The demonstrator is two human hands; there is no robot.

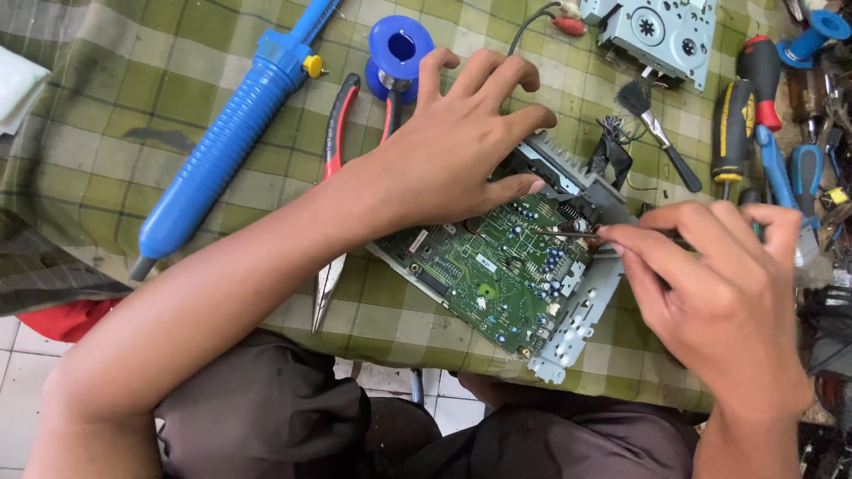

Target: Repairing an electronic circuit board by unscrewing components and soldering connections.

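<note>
Here, mid-frame, the left hand (453,151) lies spread flat on the board (497,270); the right hand (719,284) pinches a thin tool (568,232) over it.

Green checked cloth (106,115) over a table, pale floor tiles (18,372), probably daylight

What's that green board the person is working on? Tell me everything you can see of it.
The green circuit board lies flat and component side up in a pale grey metal frame on the checked cloth, turned at an angle. Small blue cylinders, dark chips and silvery parts dot it. The left hand rests on its far edge; the right hand holds a thin tool whose tip is over its upper corner.
</note>
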